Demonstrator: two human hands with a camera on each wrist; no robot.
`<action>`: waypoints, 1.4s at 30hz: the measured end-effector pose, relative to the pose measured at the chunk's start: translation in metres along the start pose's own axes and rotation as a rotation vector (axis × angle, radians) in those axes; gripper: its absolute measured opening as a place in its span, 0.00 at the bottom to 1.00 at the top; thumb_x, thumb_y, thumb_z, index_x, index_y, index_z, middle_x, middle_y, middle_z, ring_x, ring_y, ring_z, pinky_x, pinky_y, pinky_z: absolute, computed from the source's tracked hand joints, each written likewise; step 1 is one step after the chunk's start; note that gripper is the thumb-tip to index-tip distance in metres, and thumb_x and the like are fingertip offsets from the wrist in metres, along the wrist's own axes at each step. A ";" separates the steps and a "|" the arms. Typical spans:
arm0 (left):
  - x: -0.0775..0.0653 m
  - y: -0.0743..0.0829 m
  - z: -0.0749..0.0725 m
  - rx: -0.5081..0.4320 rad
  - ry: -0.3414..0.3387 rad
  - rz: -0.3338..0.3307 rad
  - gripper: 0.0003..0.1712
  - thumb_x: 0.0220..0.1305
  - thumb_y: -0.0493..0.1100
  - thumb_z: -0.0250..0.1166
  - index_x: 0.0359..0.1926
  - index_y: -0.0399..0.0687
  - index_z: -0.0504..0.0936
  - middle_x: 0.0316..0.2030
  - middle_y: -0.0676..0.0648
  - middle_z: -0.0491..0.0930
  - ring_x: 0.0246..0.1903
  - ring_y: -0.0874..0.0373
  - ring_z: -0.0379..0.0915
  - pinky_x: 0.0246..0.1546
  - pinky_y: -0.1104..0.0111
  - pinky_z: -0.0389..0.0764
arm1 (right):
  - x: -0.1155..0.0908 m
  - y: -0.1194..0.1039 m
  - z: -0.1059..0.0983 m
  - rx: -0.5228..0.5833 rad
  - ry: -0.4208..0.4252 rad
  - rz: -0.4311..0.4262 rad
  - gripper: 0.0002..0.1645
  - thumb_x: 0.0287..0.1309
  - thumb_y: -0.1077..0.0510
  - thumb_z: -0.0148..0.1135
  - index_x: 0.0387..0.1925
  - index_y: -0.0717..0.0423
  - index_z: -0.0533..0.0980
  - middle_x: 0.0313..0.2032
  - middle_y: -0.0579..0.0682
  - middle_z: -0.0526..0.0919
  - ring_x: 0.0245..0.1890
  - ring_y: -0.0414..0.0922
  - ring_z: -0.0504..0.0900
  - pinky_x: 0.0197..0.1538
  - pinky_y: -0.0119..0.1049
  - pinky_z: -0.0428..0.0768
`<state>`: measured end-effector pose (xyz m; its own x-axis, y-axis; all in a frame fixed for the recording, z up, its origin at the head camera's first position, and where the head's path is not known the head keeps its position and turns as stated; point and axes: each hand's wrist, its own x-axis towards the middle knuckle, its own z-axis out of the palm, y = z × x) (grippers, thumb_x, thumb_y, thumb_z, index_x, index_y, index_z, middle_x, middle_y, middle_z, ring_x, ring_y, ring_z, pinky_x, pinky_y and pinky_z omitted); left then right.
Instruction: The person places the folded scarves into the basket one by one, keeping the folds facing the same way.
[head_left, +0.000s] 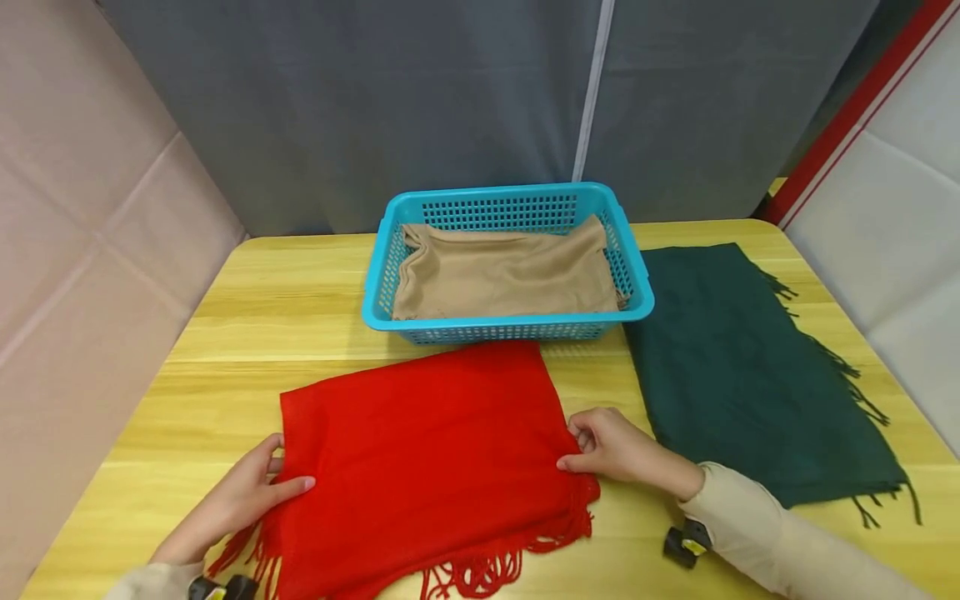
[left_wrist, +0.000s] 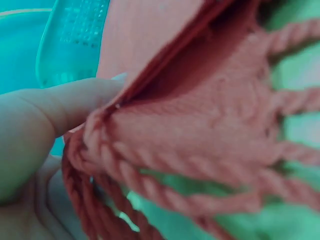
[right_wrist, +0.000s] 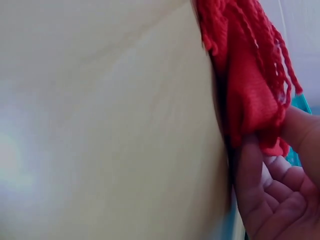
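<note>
Before the blue basket (head_left: 510, 322): the red cloth (head_left: 427, 458) lay in layers on the table (head_left: 202, 375), its fringe mostly toward the person.
Left hand (head_left: 243, 497): thumb on top and fingers at the cloth's left edge, closed narrowly on fabric.
Right hand (head_left: 613, 447): thumb and fingers pinched the right edge, near the fringe.
Red edges: the step in hand seemed to be gripping both sides (most of the cloth lay flat).
Red layers: the next move likely called for an even pull, lest they slip apart.
Beige cloth (head_left: 510, 271): rested inside the basket.
Dark green cloth (head_left: 757, 383): lay to the right.
</note>
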<state>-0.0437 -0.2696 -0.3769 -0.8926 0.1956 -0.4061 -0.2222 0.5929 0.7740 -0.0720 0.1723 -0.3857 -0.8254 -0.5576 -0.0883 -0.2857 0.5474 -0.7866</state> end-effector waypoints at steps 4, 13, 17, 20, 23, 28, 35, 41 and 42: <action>0.007 0.005 0.004 -0.016 -0.031 0.050 0.35 0.53 0.41 0.64 0.53 0.28 0.55 0.38 0.36 0.75 0.32 0.50 0.76 0.28 0.64 0.79 | -0.008 0.005 -0.007 0.030 0.009 0.018 0.21 0.42 0.57 0.69 0.15 0.58 0.63 0.12 0.39 0.58 0.13 0.32 0.55 0.20 0.26 0.56; 0.025 0.015 0.016 -0.023 -0.082 0.140 0.34 0.53 0.42 0.64 0.52 0.28 0.56 0.38 0.38 0.76 0.33 0.52 0.76 0.29 0.68 0.78 | -0.026 0.013 -0.022 -0.061 0.008 0.055 0.23 0.41 0.54 0.70 0.13 0.55 0.63 0.10 0.38 0.58 0.11 0.31 0.54 0.18 0.25 0.54; 0.032 0.022 0.022 0.048 -0.063 0.185 0.30 0.52 0.42 0.65 0.48 0.30 0.60 0.36 0.41 0.78 0.33 0.54 0.76 0.31 0.69 0.76 | -0.036 0.016 -0.026 -0.068 0.005 0.055 0.23 0.40 0.54 0.70 0.12 0.55 0.63 0.10 0.36 0.58 0.11 0.31 0.55 0.17 0.25 0.54; 0.037 0.028 0.026 0.102 -0.042 0.210 0.28 0.51 0.43 0.66 0.45 0.32 0.61 0.35 0.43 0.78 0.32 0.55 0.75 0.32 0.69 0.75 | -0.042 0.019 -0.029 -0.064 0.000 0.053 0.23 0.41 0.54 0.69 0.12 0.56 0.62 0.10 0.36 0.57 0.11 0.31 0.54 0.16 0.25 0.54; 0.042 0.033 0.028 0.142 -0.029 0.229 0.27 0.51 0.44 0.66 0.44 0.34 0.62 0.34 0.45 0.78 0.31 0.58 0.74 0.32 0.69 0.74 | -0.047 0.020 -0.032 -0.056 -0.011 0.065 0.23 0.42 0.54 0.69 0.12 0.56 0.62 0.10 0.36 0.57 0.11 0.31 0.54 0.16 0.26 0.55; 0.045 0.037 0.031 0.170 -0.003 0.258 0.27 0.50 0.42 0.67 0.44 0.34 0.62 0.31 0.46 0.78 0.29 0.59 0.73 0.30 0.70 0.73 | -0.049 0.019 -0.035 -0.045 -0.019 0.084 0.22 0.43 0.52 0.68 0.13 0.54 0.63 0.10 0.37 0.58 0.10 0.31 0.56 0.16 0.27 0.56; 0.045 0.036 0.031 0.138 0.061 0.251 0.27 0.50 0.40 0.67 0.45 0.32 0.62 0.31 0.45 0.77 0.27 0.58 0.74 0.28 0.71 0.74 | -0.047 0.015 -0.045 -0.082 0.006 0.136 0.17 0.45 0.51 0.66 0.27 0.62 0.75 0.19 0.39 0.73 0.18 0.32 0.69 0.22 0.25 0.71; 0.044 0.038 0.029 0.085 0.078 0.187 0.27 0.53 0.41 0.64 0.47 0.31 0.63 0.32 0.44 0.74 0.28 0.56 0.73 0.28 0.69 0.74 | -0.039 0.018 -0.060 -0.069 0.051 0.150 0.29 0.50 0.53 0.63 0.44 0.75 0.71 0.32 0.53 0.81 0.29 0.40 0.79 0.32 0.29 0.78; 0.044 0.039 0.029 0.077 0.075 0.172 0.27 0.54 0.41 0.64 0.48 0.31 0.62 0.32 0.44 0.74 0.29 0.56 0.73 0.29 0.69 0.74 | -0.037 0.019 -0.062 -0.048 0.053 0.153 0.30 0.51 0.54 0.62 0.46 0.77 0.69 0.34 0.55 0.80 0.30 0.42 0.79 0.33 0.31 0.79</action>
<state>-0.0800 -0.2152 -0.3781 -0.9423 0.2419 -0.2312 -0.0356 0.6146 0.7881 -0.0770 0.2422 -0.3598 -0.8850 -0.4328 -0.1717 -0.1766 0.6533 -0.7362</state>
